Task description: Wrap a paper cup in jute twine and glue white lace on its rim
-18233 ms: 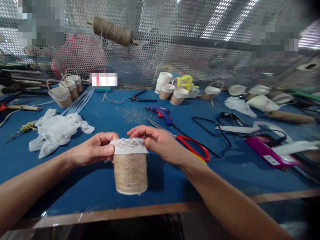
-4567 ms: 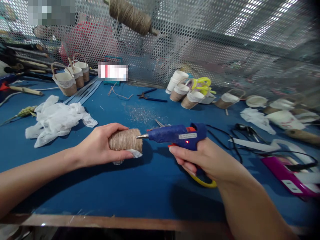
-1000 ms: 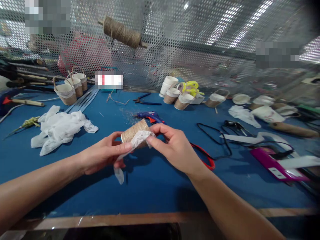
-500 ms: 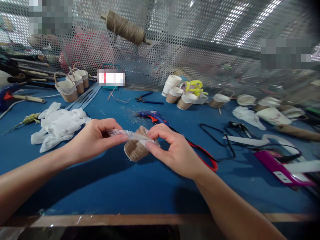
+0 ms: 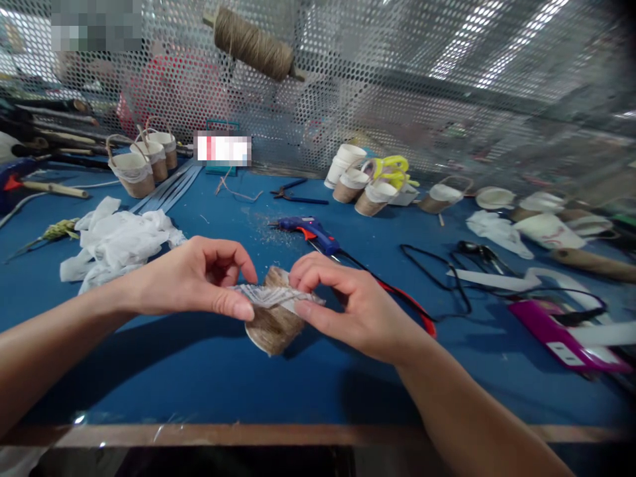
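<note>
A small cup [image 5: 275,328] wrapped in brown jute is tilted between my hands, its pale base toward me. White lace ribbon [image 5: 268,295] lies across its side. My left hand [image 5: 209,278] has its thumb against the ribbon's left end, with curled fingers behind; the index fingertip is apart from the thumb. My right hand [image 5: 342,298] pinches the cup and ribbon on the right, thumb in front and fingers behind. Just beyond the cup lies a blue glue gun [image 5: 311,232].
A heap of white ribbon [image 5: 124,235] lies left. Jute-wrapped cups with handles [image 5: 133,173] stand back left, and more cups [image 5: 375,197] back right. Blue pliers [image 5: 298,195] lie behind the glue gun. A magenta power strip [image 5: 551,338] and cables are at right. A twine spool [image 5: 253,43] hangs above.
My left hand has come closer to the cup, and the ribbon stretched between my hands now lies along the cup's side. The cup has tilted and shifted slightly toward me.
</note>
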